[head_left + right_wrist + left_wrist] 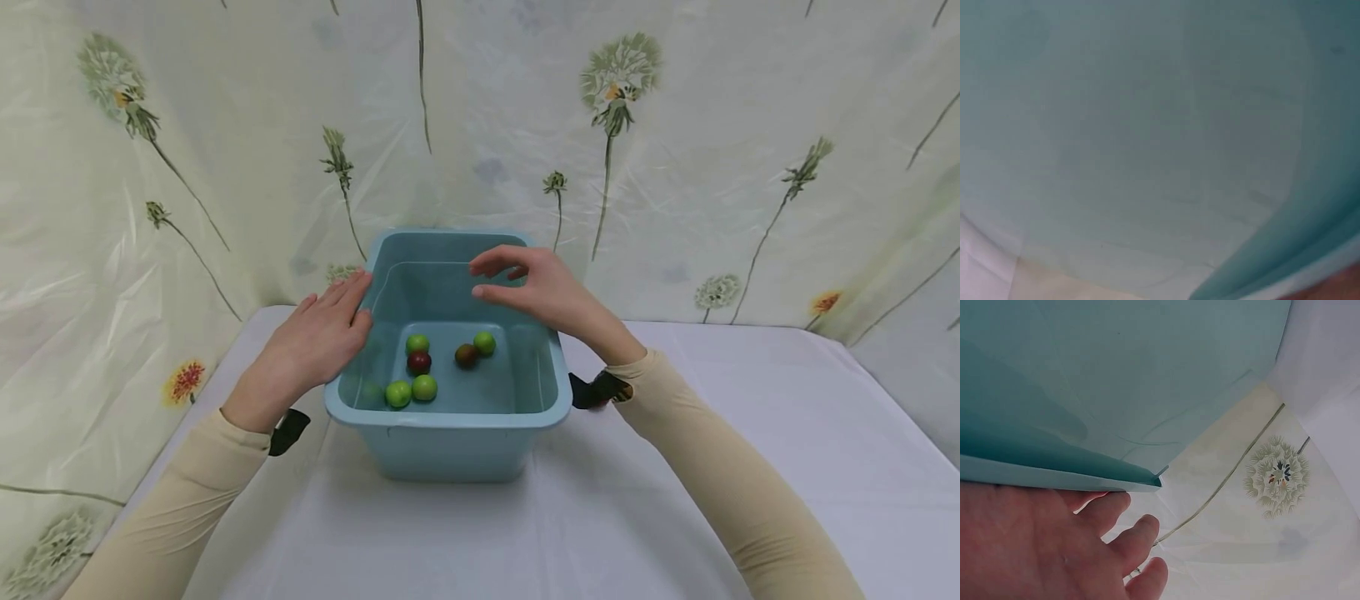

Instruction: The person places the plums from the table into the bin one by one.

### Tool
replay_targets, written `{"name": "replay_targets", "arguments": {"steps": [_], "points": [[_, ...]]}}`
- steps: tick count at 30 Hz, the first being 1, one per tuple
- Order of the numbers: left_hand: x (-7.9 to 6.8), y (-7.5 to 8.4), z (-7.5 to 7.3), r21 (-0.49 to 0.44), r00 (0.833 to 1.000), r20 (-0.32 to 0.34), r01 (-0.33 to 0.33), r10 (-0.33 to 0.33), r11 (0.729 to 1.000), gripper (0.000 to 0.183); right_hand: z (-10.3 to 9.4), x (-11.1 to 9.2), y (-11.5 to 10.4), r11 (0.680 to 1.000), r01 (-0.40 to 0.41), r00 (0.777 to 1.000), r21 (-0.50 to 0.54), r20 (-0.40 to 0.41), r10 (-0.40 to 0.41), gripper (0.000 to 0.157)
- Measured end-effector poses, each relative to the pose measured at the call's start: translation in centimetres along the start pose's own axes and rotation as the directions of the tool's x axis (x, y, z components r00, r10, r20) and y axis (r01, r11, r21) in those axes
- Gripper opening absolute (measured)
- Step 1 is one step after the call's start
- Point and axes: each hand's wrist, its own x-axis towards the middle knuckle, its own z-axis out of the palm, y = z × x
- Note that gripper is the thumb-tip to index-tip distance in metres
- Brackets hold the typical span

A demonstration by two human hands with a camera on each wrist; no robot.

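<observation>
A light blue plastic basin (450,450) stands on the table. Inside, on its floor, lie several small round fruits: green ones (424,387), a dark red one (418,362) and a brownish one (467,356). My left hand (318,337) rests on the basin's left rim with its fingers stretched out; in the left wrist view those fingers (1138,537) lie just under the rim. Over the right side of the basin, my right hand (543,287) hovers with thumb and fingers apart and loosely bent, nothing between them. The right wrist view shows mostly the basin's outer wall (1147,137).
A white cloth (720,433) covers the table. Behind and to the left hangs a pale plastic sheet (487,108) printed with dandelions. Dark straps (288,432) sit at both wrists, below the beige sleeves.
</observation>
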Motion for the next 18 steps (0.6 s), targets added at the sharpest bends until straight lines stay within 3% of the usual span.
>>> {"name": "replay_targets", "arguments": {"steps": [18], "points": [[0.1, 0.0, 0.0, -0.063, 1.0, 0.006, 0.031, -0.031, 0.998, 0.057, -2.3, -4.6, 0.6, 0.999, -0.037, 0.979, -0.01, -0.203, 0.034, 0.033]]}}
